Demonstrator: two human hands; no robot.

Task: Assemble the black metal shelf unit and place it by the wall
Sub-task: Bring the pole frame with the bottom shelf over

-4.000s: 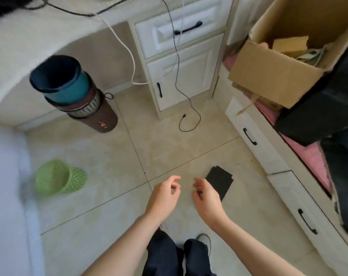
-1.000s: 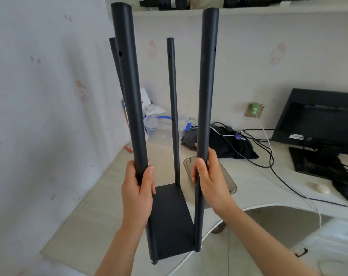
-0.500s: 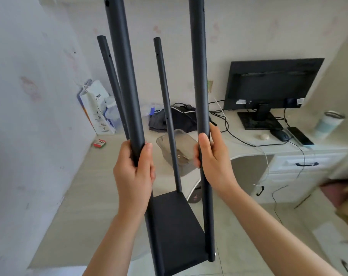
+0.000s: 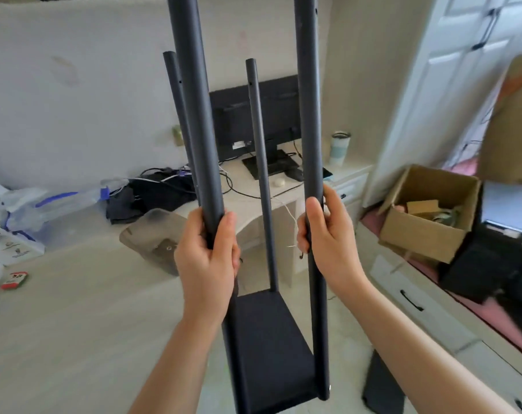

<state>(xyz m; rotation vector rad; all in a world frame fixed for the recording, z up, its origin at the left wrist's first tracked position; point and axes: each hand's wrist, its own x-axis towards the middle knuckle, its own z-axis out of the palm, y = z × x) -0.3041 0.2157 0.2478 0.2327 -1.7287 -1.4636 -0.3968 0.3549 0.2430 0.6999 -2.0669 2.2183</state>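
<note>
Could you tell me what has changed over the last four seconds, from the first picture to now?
Four seconds ago both hands were empty over the floor. Since then they have taken hold of the shelf frame: the left hand grips the near left post, the right hand the near right post. Over the last second the view has swung right, toward the cardboard box; the grips are unchanged.

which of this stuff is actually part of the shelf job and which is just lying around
Part of the job:
- black shelf frame, four upright poles on one panel
- left hand, grip on the near left pole
- right hand, grip on the near right pole
- loose black panel on the floor

Lying about:
- monitor
- tumbler
- cardboard box
- tangled cables
</note>
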